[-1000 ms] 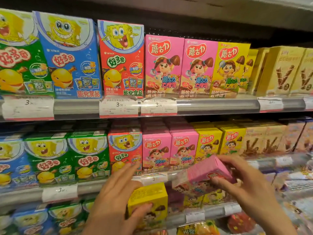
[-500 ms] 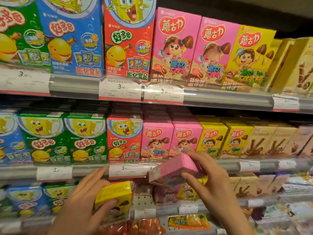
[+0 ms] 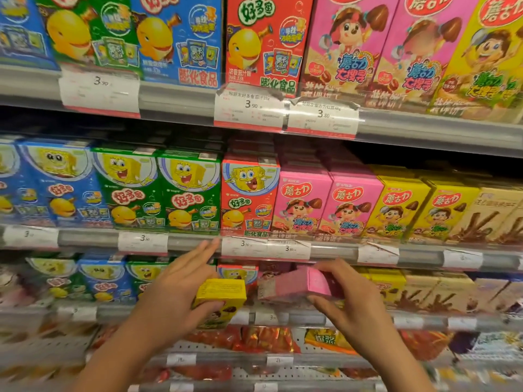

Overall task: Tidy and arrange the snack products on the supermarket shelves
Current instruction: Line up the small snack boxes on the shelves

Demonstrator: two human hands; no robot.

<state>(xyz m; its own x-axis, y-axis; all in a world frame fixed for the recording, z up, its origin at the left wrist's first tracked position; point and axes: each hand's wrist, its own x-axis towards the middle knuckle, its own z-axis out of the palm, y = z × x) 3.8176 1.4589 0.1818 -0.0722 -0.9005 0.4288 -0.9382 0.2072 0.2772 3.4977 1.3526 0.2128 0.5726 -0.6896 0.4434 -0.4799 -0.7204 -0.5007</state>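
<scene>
Boxes have dropped toward the third shelf [image 3: 283, 316] at lower centre: left hand [image 3: 175, 295] grasps the yellow box [image 3: 220, 292], right hand [image 3: 348, 304] pinches the tilted pink box [image 3: 294, 284], both seemingly nearing placement.

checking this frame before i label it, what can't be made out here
- Yellow box, head view: the left hand covers its left side, so its front print is only partly visible.
- Pink box, head view: tilted and motion-blurred in the right hand; its front does not show.
- Price tags on the middle shelf rail: small print too blurred to read.
- Top row of boxes: tops cut off by the frame's upper edge.
</scene>
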